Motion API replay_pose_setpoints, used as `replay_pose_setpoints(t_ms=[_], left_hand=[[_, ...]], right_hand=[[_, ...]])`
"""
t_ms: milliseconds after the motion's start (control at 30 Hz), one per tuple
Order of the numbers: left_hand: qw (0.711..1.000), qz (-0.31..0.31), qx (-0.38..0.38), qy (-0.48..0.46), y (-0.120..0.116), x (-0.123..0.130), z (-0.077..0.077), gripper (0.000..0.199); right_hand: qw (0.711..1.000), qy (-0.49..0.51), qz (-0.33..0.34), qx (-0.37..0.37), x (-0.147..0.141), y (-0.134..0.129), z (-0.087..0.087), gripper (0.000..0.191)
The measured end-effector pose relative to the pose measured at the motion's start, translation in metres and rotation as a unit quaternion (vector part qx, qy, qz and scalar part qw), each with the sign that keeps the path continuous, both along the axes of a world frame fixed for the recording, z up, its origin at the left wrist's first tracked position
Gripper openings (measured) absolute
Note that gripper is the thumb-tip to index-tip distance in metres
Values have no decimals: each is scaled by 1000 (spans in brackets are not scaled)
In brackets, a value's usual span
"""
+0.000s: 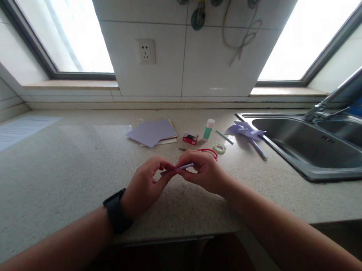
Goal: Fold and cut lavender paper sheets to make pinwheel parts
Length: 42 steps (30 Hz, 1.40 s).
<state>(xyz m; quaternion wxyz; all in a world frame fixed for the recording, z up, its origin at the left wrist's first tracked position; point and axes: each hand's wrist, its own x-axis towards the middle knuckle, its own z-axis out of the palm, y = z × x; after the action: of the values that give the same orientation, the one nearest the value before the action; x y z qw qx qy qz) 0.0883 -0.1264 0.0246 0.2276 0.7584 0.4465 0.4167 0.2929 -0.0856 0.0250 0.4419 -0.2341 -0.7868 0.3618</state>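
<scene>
Between my two hands is a small, narrow piece of purple paper (187, 166), seen nearly edge-on. My left hand (147, 182), with a black watch on its wrist, pinches it at the left part. The fingers of my right hand (206, 170) pinch it close by, with the fingertips of both hands almost meeting. Just beyond my right hand lie red-handled scissors (212, 151), partly hidden by that hand, and a roll of clear tape (219, 148). How the paper is folded or rolled I cannot make out.
A stack of purple sheets (151, 131), a small red box (190, 137), a glue stick (209, 129) and a thin green stick (224, 137) lie farther back. A purple paper pinwheel (245, 130) rests beside the steel sink (306, 173). A printed sheet (18, 131) is at left.
</scene>
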Motion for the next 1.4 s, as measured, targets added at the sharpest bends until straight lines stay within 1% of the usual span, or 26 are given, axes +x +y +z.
replay_pose_setpoints(t_ms=[133,200,300,467,533,600,767,900,967,1067,1200,1400], left_hand=[[992,-73,-30,-101,5,-1,-4,7],[985,-102,-48,-132,7,-1,-4,5],[983,-104,-55,-143,7,-1,-4,4],[988,-84,-22,-129,4,-1,-3,3],[991,-75,-9,-110,2,-1,-2,2],[993,-64,1,-103,2,-2,-1,1],[991,-44,-1,-125,3,-3,-2,5],[983,-27,-33,-177,4,-2,-5,22],[980,-38,-36,-194,4,-3,-5,21],[978,-68,-20,-196,5,-3,-4,10],[976,-107,18,-187,2,-5,0,15],[977,-154,83,-119,-3,-7,3,22]], right_hand=[[999,2,23,23,2,0,3,10],[999,2,30,31,3,-1,5,10],[998,4,35,42,4,-2,8,11],[998,-26,19,56,6,-3,9,12],[998,-43,3,42,6,-3,9,10],[998,-52,-14,12,5,-3,8,8],[997,-51,-30,-45,3,-1,2,9],[996,-31,-11,-79,2,1,-2,10],[996,-20,3,-89,2,2,-4,10],[995,-10,19,-99,1,3,-5,13],[994,-8,40,-106,1,3,-5,14],[989,-10,72,-127,2,6,-5,12]])
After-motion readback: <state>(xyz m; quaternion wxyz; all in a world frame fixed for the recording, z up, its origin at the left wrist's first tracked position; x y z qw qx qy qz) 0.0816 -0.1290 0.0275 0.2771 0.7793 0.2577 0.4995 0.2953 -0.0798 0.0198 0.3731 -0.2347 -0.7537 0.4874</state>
